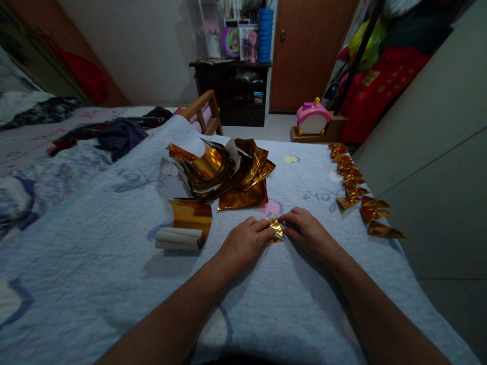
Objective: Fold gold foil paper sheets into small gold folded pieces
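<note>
A small folded piece of gold foil paper (pixel 277 229) lies on the bedspread between my hands. My left hand (pixel 245 245) covers its left part, with closed fingers pressed on it. At the right edge, the thumb and curled fingers of my right hand (pixel 310 233) grip the same piece; their exact contact is partly hidden. Just beyond my hands is a fanned pile of gold foil sheets (pixel 243 195). To the left sits a curled stack of foil paper (pixel 192 215), its pale backing rolled outward. Folded gold foil pieces (pixel 352 180) form a row along the right edge.
The light blue patterned bedspread (pixel 125 284) covers the surface under everything. Crumpled clothes (pixel 122 137) lie at the far left. Beyond the bed are a dark shelf (pixel 230 94), a wooden door (pixel 310 56) and a pink toy (pixel 314 119). A pale cabinet (pixel 437 203) borders the right side.
</note>
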`<action>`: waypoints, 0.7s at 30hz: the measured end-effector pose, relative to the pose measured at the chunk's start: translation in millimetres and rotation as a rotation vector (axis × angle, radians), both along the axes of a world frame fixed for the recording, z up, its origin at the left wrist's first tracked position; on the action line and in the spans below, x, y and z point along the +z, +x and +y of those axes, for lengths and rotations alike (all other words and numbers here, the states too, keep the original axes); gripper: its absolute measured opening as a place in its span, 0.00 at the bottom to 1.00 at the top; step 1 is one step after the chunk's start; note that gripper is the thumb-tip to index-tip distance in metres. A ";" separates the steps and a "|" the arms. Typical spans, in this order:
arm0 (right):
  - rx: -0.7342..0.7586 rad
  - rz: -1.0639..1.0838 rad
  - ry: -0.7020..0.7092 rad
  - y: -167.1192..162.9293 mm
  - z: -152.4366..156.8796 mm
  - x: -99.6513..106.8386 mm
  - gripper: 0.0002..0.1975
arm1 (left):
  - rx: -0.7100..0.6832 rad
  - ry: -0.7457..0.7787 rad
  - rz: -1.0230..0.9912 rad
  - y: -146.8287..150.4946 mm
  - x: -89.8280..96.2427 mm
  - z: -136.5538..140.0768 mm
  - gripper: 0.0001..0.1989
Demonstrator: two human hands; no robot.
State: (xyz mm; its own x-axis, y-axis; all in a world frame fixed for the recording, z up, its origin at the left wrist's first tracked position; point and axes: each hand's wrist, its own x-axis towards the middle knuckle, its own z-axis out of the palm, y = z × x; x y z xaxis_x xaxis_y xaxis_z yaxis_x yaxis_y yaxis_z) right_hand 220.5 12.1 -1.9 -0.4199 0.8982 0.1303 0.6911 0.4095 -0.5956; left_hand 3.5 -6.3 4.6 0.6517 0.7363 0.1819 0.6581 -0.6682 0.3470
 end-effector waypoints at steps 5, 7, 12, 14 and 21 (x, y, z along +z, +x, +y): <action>0.003 -0.009 -0.013 0.3 -0.3 1.0 0.12 | -0.001 -0.003 0.012 -0.4 -1.6 0.7 0.16; 0.004 -0.011 -0.011 0.4 -0.1 0.3 0.11 | -0.003 0.001 0.012 -0.2 -1.9 1.0 0.16; 0.006 -0.026 -0.005 -0.3 0.5 -2.1 0.11 | 0.006 0.005 0.004 0.6 -0.5 0.9 0.15; 0.009 -0.028 -0.009 -0.8 0.4 -2.1 0.11 | 0.009 0.008 0.007 0.4 -0.6 0.7 0.15; -0.003 -0.030 -0.001 -1.8 -0.5 -0.8 0.11 | -0.002 0.010 0.011 -0.5 -4.6 1.1 0.17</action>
